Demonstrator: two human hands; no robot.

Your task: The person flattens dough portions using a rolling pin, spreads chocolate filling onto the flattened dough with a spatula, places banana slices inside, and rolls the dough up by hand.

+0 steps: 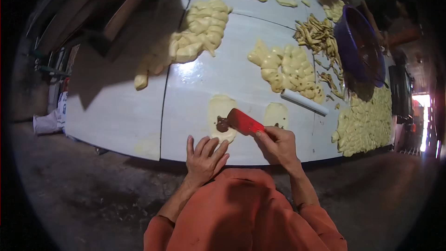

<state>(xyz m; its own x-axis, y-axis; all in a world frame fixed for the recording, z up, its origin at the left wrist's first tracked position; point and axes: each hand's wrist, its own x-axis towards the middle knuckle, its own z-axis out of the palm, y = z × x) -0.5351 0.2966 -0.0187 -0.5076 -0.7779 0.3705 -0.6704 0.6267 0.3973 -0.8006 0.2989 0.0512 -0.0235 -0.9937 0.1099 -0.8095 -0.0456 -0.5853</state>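
My right hand (278, 145) grips a red scraper (245, 123), its blade slanting left over a flattened oval of pale dough (220, 104). At the blade's tip, dark brown filling (222, 124) lies smeared on that dough. My left hand (205, 156) holds nothing; its fingers are spread at the table's front edge, beside the near end of the dough. A second flattened dough piece (277, 113) sits to the right, with a little dark filling at its near end, partly hidden behind my right hand.
Shaped dough pieces (200, 32) cluster at the far left, and others (290, 69) at centre right, beside a white rolling pin (304, 102). A purple basin (357, 42) stands at the right near yellowish strips (318, 36). Many dough pieces (364, 123) cover the right end. Wooden boards (93, 9) overhang the upper left.
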